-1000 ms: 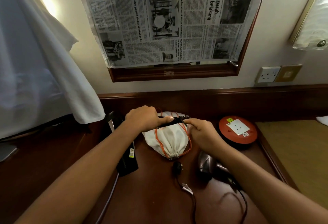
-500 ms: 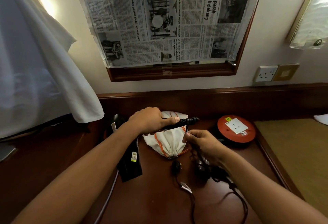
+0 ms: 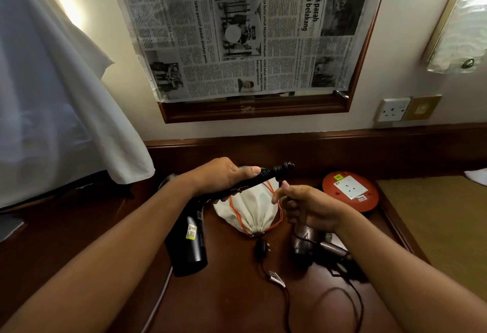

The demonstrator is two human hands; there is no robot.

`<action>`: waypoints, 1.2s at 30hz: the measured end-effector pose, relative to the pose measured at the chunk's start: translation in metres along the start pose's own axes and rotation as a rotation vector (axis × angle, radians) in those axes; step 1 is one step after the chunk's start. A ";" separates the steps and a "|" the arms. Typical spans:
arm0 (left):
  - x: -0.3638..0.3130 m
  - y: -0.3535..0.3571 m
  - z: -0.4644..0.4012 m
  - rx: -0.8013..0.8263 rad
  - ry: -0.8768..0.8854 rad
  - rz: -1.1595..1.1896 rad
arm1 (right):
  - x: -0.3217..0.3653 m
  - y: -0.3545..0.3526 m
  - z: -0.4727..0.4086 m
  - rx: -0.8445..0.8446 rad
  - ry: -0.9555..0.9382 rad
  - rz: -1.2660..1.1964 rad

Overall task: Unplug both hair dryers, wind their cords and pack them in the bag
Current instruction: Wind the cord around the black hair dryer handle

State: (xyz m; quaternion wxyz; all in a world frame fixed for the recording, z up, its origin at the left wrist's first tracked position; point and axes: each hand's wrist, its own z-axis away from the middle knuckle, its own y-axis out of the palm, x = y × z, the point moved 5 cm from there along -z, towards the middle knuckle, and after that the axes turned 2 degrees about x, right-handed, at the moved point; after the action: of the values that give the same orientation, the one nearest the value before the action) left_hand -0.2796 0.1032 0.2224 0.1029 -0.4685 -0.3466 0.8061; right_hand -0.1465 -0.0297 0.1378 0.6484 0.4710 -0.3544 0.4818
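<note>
My left hand (image 3: pixel 224 174) grips the handle of a black hair dryer (image 3: pixel 188 243), whose barrel hangs down toward me over the desk. The handle's cord end (image 3: pixel 283 168) sticks out to the right. My right hand (image 3: pixel 305 206) pinches the black cord just below that end. A white drawstring bag (image 3: pixel 250 208) with orange cords lies on the desk under both hands. A second, grey-brown hair dryer (image 3: pixel 305 248) lies on the desk beneath my right wrist. A black plug (image 3: pixel 261 247) with a tagged cord lies in front of the bag.
A red round extension reel (image 3: pixel 350 190) with a white socket sits at the right on the dark wooden desk (image 3: pixel 232 301). A wall socket (image 3: pixel 392 110) is above it. White cloth (image 3: pixel 52 108) hangs at the left. A newspaper-covered mirror (image 3: pixel 237 29) is ahead.
My left hand has lifted and turned the black dryer so its barrel points down. My right hand dropped from the handle's end, then rose again with the cord pinched.
</note>
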 end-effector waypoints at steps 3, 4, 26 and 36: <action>-0.004 0.000 0.005 0.043 0.020 0.047 | 0.003 0.000 0.000 0.088 -0.011 -0.136; -0.005 0.001 0.006 0.054 0.028 0.047 | 0.005 0.000 0.000 0.102 -0.017 -0.147; 0.008 0.009 -0.006 0.135 0.020 -0.486 | 0.110 0.048 0.013 -0.183 -0.314 1.496; 0.029 -0.016 -0.017 -0.107 -0.091 -0.623 | 0.043 0.056 0.016 -0.481 -0.207 1.127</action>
State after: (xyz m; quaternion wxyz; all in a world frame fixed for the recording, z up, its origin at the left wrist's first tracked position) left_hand -0.2833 0.1374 0.2078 0.3043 -0.3083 -0.5196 0.7365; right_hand -0.1885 -0.0272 0.1967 0.3445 0.0965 -0.7084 0.6085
